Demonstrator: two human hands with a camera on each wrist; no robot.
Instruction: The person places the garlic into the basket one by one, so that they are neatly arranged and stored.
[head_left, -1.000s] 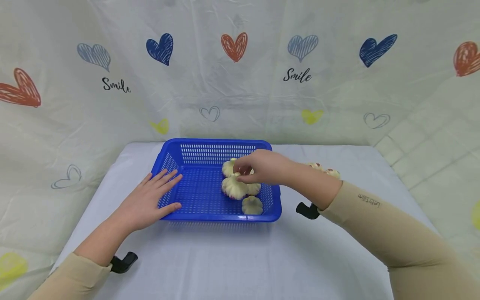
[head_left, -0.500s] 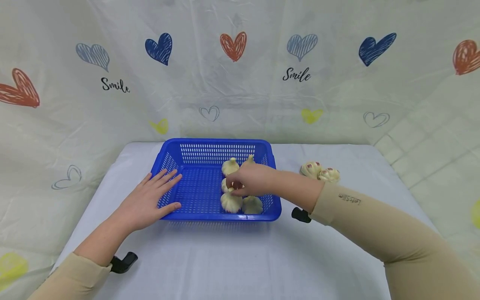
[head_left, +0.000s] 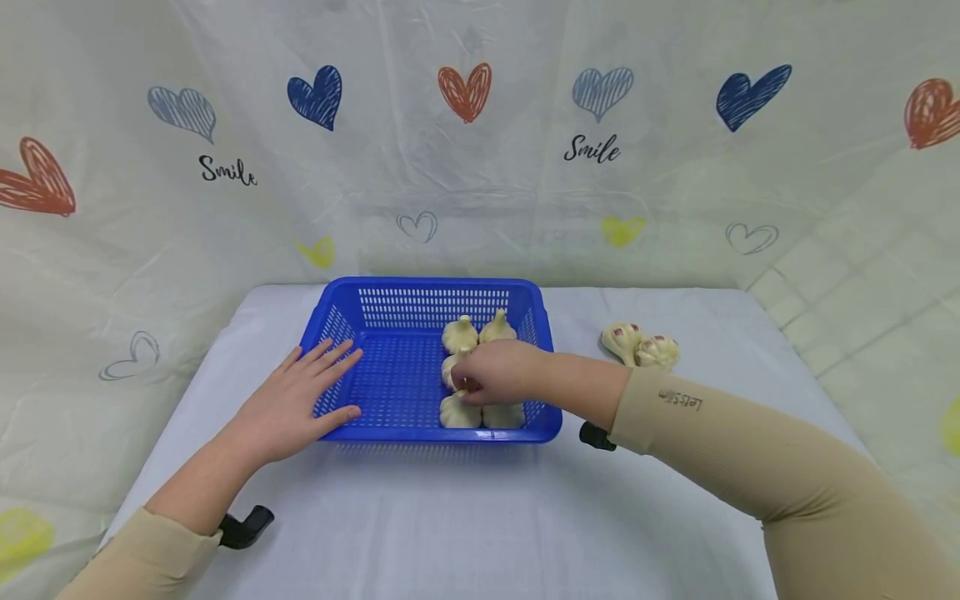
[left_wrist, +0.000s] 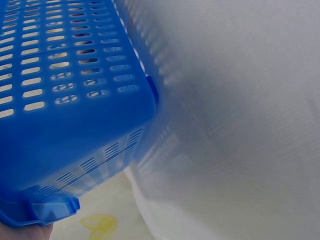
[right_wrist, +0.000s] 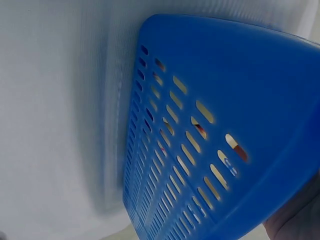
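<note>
A blue plastic basket (head_left: 420, 435) with slotted walls stands on the table. My left hand (head_left: 294, 407) lies with spread, straight fingers over its left rim. Inside the basket's right half, my right hand (head_left: 501, 372) pinches the stem of a garlic bulb (head_left: 459, 413) near the front wall. Several more bulbs sit around it: one garlic bulb (head_left: 460, 336) and another bulb (head_left: 498, 326) toward the back, and one bulb (head_left: 503, 417) at the front right corner, partly under the hand. In both wrist views the basket wall (left_wrist: 75, 120) fills much of the picture and hides the bulbs.
Two garlic bulbs with reddish marks, a left bulb (head_left: 622, 340) and a right bulb (head_left: 657, 352), lie on the white tablecloth (head_left: 450, 517) right of the basket. A pale curtain (head_left: 525, 200) printed with hearts hangs behind the table.
My right hand has brought the garlic bulb forward and down to the basket's front, beside the corner bulb. The two bulbs on the table have come into fuller view. My left hand has stayed put.
</note>
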